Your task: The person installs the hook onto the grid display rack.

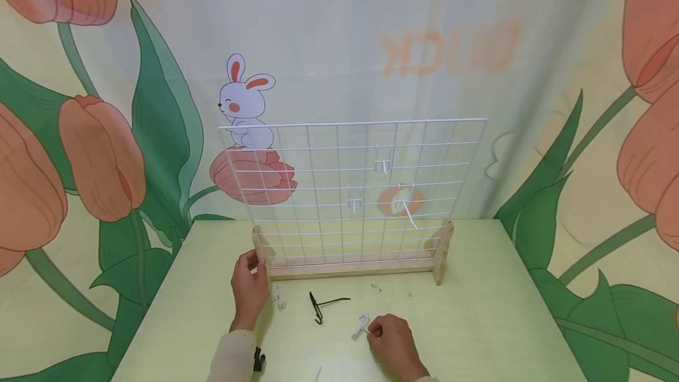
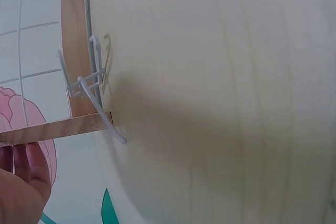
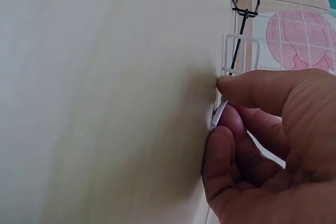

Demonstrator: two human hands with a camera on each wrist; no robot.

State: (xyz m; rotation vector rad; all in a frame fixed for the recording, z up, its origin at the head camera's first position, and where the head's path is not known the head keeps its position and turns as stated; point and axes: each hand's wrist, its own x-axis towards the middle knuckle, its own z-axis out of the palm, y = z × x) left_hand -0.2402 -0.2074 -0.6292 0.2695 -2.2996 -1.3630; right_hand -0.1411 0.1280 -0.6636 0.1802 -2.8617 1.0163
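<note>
A white hook (image 1: 361, 326) at lower centre of the frame sits by its rod between the thumb and fingers of the right hand (image 1: 395, 343); from my remote post I cannot tell whether it touches the surface (image 1: 488, 311). The step in hand, as I judge it, is picking up this hook for the grid (image 1: 339, 185), mid-frame, where three hanging hooks (image 1: 383, 165) are in place. The next move, in my view, calls for a lift, then a turn that points its bent ends at the wires, with the pinch held firm on the thin rod.

To the left of the pinch lies a black hook (image 1: 318, 306); farther left, a second white hook (image 1: 279, 298) stands just beside the stand (image 1: 350, 269). The left hand (image 1: 249, 290) has its fingers against the stand's left end, probably to steady it; I cannot tell whether they grasp the wood. Small bits (image 1: 376, 287) dot the surface near the stand's front. Behind everything, a tulip-print curtain (image 1: 329, 34) fills the upper frame.
</note>
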